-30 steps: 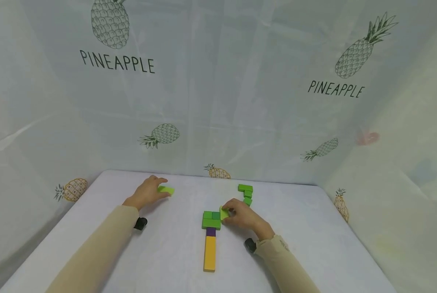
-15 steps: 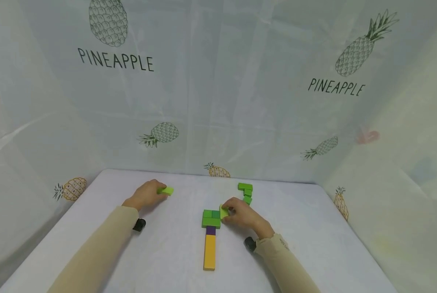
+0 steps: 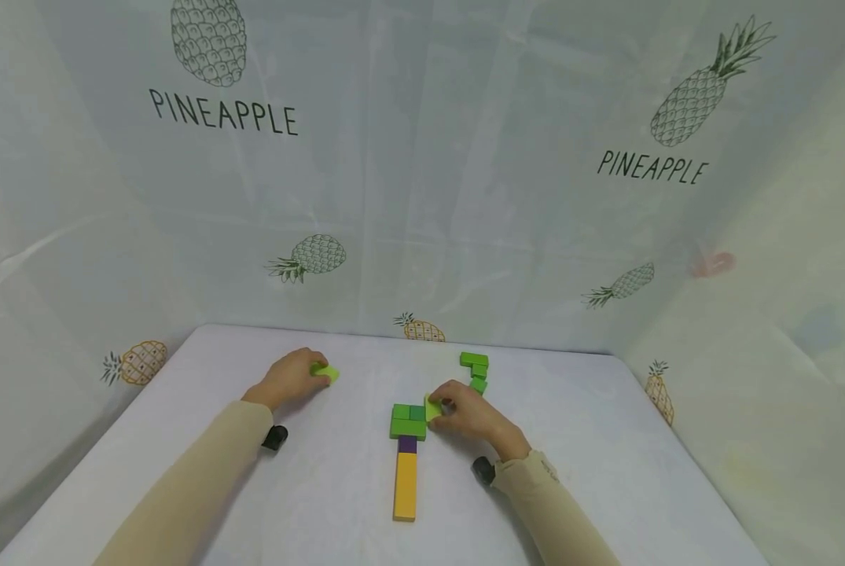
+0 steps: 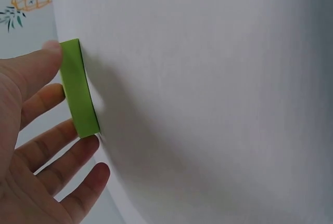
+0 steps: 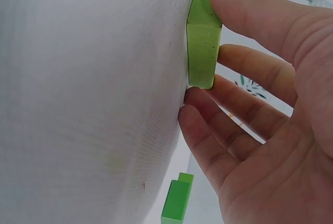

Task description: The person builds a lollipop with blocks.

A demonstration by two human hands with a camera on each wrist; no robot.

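My left hand (image 3: 289,379) pinches a light green block (image 3: 328,373) at the far left of the table. In the left wrist view the thumb presses one end of this block (image 4: 80,89), with fingertips along its far side and other end. My right hand (image 3: 473,415) holds another light green block (image 3: 432,409) between thumb and fingers. That block stands against the right side of a group of green blocks (image 3: 408,429), whose lower edge meets a dark purple block (image 3: 407,445). A long yellow-orange block (image 3: 405,487) extends from the purple one toward me.
Several green blocks (image 3: 475,360) lie in a staggered line beyond my right hand, partly covered by it. White cloth covers the table (image 3: 337,503). A pale curtain (image 3: 422,196) printed with pineapples stands around its back and sides.
The left fingers have closed on the light green block, which has turned slightly. My right hand and the middle blocks stay in place.
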